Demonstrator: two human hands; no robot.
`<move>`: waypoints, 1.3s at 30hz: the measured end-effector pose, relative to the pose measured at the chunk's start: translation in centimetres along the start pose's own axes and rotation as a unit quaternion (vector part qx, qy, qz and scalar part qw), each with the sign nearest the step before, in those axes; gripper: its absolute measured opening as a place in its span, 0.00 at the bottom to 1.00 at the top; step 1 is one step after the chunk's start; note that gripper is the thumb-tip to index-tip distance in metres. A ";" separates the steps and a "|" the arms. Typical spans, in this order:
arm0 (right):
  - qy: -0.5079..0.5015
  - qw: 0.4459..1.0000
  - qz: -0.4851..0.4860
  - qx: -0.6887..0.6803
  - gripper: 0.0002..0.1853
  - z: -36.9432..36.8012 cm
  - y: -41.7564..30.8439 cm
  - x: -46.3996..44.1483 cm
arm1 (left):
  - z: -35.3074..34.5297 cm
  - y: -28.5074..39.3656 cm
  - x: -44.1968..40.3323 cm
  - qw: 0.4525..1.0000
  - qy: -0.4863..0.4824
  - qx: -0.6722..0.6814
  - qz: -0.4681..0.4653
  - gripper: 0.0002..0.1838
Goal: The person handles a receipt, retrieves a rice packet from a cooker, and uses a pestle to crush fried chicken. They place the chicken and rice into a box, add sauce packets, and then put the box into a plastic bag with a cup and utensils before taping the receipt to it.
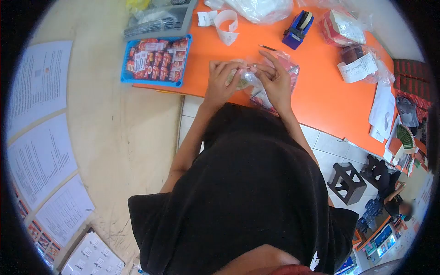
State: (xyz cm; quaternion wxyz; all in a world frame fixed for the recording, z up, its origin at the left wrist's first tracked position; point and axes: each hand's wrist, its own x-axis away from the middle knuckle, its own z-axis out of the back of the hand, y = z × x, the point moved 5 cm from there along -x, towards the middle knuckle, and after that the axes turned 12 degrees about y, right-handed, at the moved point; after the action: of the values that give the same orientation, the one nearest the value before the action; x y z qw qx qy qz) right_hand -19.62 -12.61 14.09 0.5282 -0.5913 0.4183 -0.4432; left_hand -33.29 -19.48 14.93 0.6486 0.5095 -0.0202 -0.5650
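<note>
Over the near edge of the orange table (321, 91), both hands meet at a clear plastic bag (248, 79). My left hand (221, 81) pinches it from the left, fingers curled. From the other side my right hand (277, 84) holds it between thumb and fingers, with one finger raised. Something thin and pale stretches between the fingertips, too small to name. The bag's contents look greenish and are partly hidden by my left hand. A reddish plastic-wrapped package (288, 63) lies beneath my right hand, partly covered by it.
To the left stands a blue basket (184, 68) of red packets, behind it a grey tray (185, 23). A blue tape dispenser (298, 30), a paper strip (226, 28), a pencil (266, 47) and wrapped packages (341, 28) lie farther back. A dark stool (347, 183) is right; another person sits beyond.
</note>
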 end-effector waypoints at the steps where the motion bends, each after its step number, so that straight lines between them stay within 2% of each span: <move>1: 0.000 1.000 -0.002 -0.004 0.23 0.0 0.1 0.0 | 0.0 -0.1 0.1 1.000 -0.001 -0.001 0.000 0.07; 6: -0.010 1.000 0.014 0.022 0.24 -0.2 -0.5 0.1 | -0.2 0.4 -0.1 1.000 0.012 -0.005 -0.003 0.06; 8: -0.023 0.977 0.101 0.186 0.24 -0.5 -1.6 0.5 | -0.5 0.6 -0.3 1.000 -0.010 0.029 0.001 0.06; 9: -0.021 0.977 0.100 0.186 0.24 -0.6 -1.6 0.7 | -0.5 0.6 -0.3 1.000 -0.011 0.029 0.001 0.06; 11: -0.036 0.966 0.124 0.222 0.23 -1.0 -1.7 1.1 | -0.6 0.0 -0.3 0.994 -0.008 0.069 0.082 0.07; 15: -0.032 0.962 0.184 0.197 0.18 -1.2 -2.7 1.4 | -0.5 -0.2 -0.2 0.999 0.009 0.028 0.039 0.07; 17: 0.002 0.872 0.355 0.336 0.11 -0.9 -4.0 0.9 | -0.4 0.5 0.0 1.000 0.016 -0.016 -0.012 0.07; 18: 0.002 0.872 0.357 0.336 0.11 -0.8 -3.8 0.5 | -0.4 0.4 0.1 1.000 0.017 -0.016 -0.013 0.07; 20: -0.136 0.923 0.232 0.276 0.06 -1.3 -2.3 -0.1 | -0.6 0.5 0.4 0.998 0.011 -0.047 -0.036 0.06; 21: -0.134 0.923 0.233 0.276 0.06 -1.2 -2.3 0.0 | -0.4 0.7 0.4 0.998 0.011 -0.046 -0.038 0.06; 23: -0.100 0.972 0.104 0.183 0.10 -0.3 -1.9 0.1 | -0.1 0.9 0.6 0.997 0.011 -0.064 -0.028 0.05; 24: -0.100 0.972 0.106 0.184 0.10 0.0 -1.6 0.0 | -0.1 0.4 0.6 0.997 0.013 -0.064 -0.030 0.05; 26: 0.030 0.988 0.136 -0.061 0.14 2.8 -1.4 -0.5 | -0.2 -2.2 2.0 0.989 0.029 -0.142 0.015 0.04; 27: 0.027 0.978 0.136 -0.158 0.15 4.6 -2.1 -1.9 | -0.4 -3.2 3.2 0.989 0.035 -0.141 0.019 0.04; 29: 0.040 0.970 0.095 -0.220 0.11 6.1 -4.5 -3.9 | -0.4 -5.9 4.8 0.985 0.077 0.105 0.116 0.04; 30: 0.040 0.970 0.092 -0.220 0.11 5.5 -4.3 -4.4 | -0.4 -5.7 4.7 0.985 0.075 0.104 0.118 0.04; 31: -0.019 0.989 0.116 -0.085 0.10 3.5 -4.0 -5.3 | -0.9 -5.2 4.6 0.984 0.061 0.116 0.118 0.05; 32: -0.076 0.985 0.144 0.049 0.12 1.2 -3.7 -6.4 | -1.3 -4.9 3.8 0.984 0.047 0.130 0.111 0.07; 34: -0.161 0.959 0.148 0.182 0.22 -3.4 -0.8 -7.2 | -1.5 -3.9 2.7 0.986 0.049 0.122 0.102 0.07; 36: -0.179 0.891 0.252 0.333 0.27 -6.6 0.8 -7.6 | -1.5 -3.9 2.3 0.987 0.052 0.117 0.098 0.08; 37: -0.175 0.890 0.254 0.336 0.27 -7.8 1.3 -8.3 | -1.6 -4.3 2.0 0.986 0.042 0.133 0.092 0.09; 39: -0.078 0.886 0.182 0.420 0.30 -8.7 2.7 -10.3 | -1.4 -4.3 1.4 0.984 0.032 0.152 0.087 0.10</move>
State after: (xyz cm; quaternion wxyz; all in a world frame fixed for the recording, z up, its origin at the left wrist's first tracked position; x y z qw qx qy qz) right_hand -30.78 -5.14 10.94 0.8291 -0.2605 0.2510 -0.4263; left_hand -35.04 -18.95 10.52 0.6106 0.6166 -0.1296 -0.4798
